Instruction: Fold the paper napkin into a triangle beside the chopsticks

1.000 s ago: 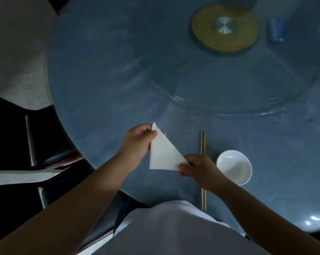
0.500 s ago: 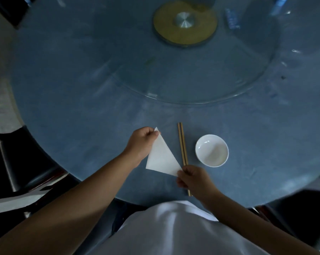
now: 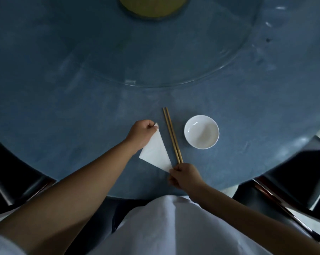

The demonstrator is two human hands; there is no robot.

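Both hands pinch a folded white paper napkin triangle [image 3: 155,153] just left of the chopsticks.

Left hand [image 3: 141,134] fingers [image 3: 151,126] grip its far tip; right hand [image 3: 186,176] fingers [image 3: 175,170] grip its near corner, beside the paired wooden chopsticks [image 3: 172,135]. A white round bowl [image 3: 201,134] sits right, unlabelled; the blue counter [image 3: 63,107] lies bare leftward.

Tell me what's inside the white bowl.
The white bowl right of the chopsticks looks empty: only its glossy white inside shows. Whatever lies under it on the table is covered.
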